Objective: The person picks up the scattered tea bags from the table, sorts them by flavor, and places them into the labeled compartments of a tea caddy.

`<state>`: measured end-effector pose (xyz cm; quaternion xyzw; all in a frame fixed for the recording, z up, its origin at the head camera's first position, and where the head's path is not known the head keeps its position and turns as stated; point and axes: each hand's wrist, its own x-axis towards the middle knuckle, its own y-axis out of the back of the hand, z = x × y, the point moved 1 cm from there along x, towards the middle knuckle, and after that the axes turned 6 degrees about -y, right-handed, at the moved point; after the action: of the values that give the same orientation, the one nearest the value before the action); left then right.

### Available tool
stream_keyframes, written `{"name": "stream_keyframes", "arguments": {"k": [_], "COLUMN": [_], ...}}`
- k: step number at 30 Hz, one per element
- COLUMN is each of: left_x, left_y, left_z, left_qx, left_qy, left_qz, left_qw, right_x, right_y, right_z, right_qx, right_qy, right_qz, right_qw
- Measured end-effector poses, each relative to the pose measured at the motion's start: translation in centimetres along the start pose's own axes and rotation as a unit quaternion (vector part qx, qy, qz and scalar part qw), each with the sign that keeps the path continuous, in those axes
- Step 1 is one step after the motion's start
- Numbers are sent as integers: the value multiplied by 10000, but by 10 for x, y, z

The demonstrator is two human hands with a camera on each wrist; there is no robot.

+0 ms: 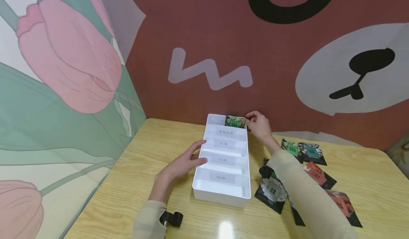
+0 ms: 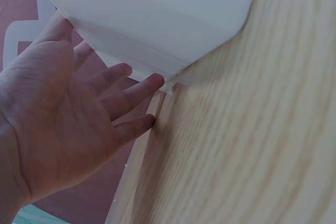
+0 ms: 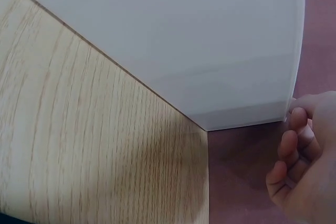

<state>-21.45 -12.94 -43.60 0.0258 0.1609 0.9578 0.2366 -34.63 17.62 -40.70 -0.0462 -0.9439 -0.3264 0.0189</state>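
A long white divided box (image 1: 220, 200) with a printed label in each compartment lies lengthwise on the table. In its farthest compartment stands a green patterned tea sachet (image 1: 235, 121). My right hand (image 1: 259, 125) pinches the sachet's right edge between thumb and forefinger, over the box's far right corner. In the right wrist view, that hand's other fingers (image 3: 289, 148) curl just outside the corner, and the sachet is hidden. My left hand (image 1: 182, 164) rests thumb and fingertips along the box's left side, fingers loosely spread. The left wrist view shows its fingers (image 2: 131, 95) near the box's lower edge.
To the right lie more tea sachets: green (image 1: 292, 148), teal (image 1: 311, 152), red (image 1: 316, 173) and white-and-black (image 1: 273, 191). My right forearm (image 1: 303, 193) passes over some of them. A patterned wall (image 1: 198, 100) rises behind the wooden table (image 1: 127, 193).
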Motion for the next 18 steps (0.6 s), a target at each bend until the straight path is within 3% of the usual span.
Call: {"name": "stream_keyframes", "arguments": {"k": [11, 18], "left_x": [3, 6], "left_y": [1, -4], "left_z": [-4, -7], "left_qx": [13, 68], "left_qy": [3, 13], "left_qz": [110, -21], "left_qw": [9999, 10000], "right_x": [2, -1], "right_y": [2, 7], "right_z": [2, 10], "right_qx": [-103, -542], "right_qy": [49, 6], "right_qz": [-64, 50], "right_qw": [9999, 9985]}}
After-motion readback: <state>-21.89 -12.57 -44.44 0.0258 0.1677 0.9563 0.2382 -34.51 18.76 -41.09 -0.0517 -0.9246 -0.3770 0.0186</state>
